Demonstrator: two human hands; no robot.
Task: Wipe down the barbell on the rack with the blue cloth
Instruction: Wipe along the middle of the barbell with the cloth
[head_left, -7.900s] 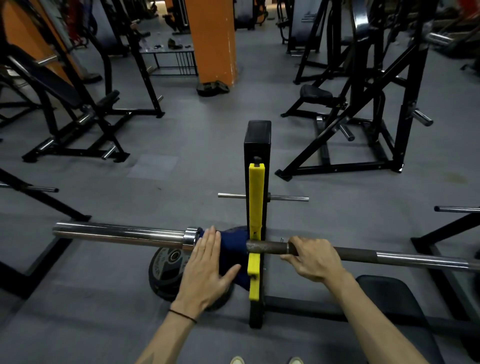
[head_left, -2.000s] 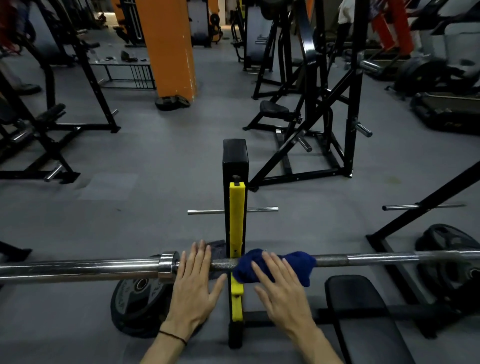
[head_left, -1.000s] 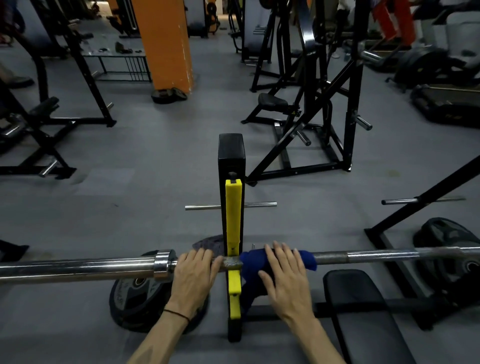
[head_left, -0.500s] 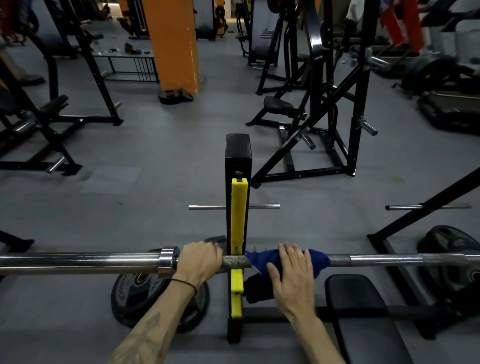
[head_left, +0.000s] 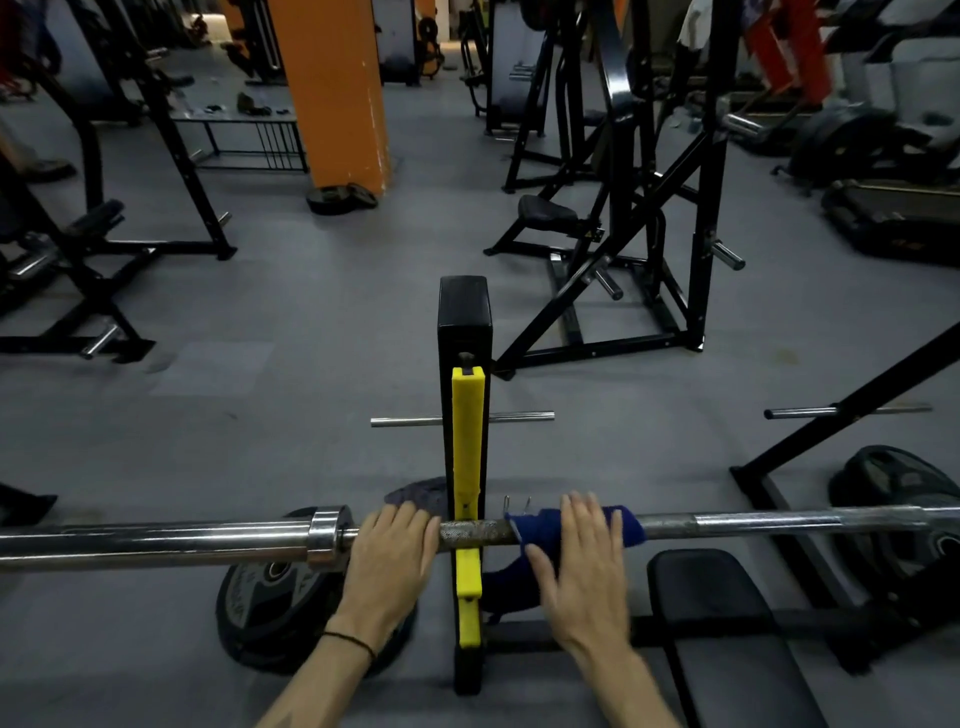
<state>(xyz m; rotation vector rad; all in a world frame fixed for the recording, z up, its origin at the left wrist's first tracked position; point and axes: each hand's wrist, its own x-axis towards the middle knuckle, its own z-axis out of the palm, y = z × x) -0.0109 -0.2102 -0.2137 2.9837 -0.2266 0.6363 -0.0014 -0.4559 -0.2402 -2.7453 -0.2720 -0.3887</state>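
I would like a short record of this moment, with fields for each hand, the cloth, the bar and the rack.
left hand: rests on the barbell, left of the yellow rack hook
right hand: presses the blue cloth flat onto the bar
blue cloth: draped over the bar, right of the hook
barbell: lies level in the rack
yellow rack hook: between the two hands

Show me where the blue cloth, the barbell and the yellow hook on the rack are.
blue cloth (head_left: 631, 526), head view, its right end draped over the bar.
barbell (head_left: 156, 543), head view, the shiny left sleeve.
yellow hook (head_left: 468, 441), head view, its upright strip.
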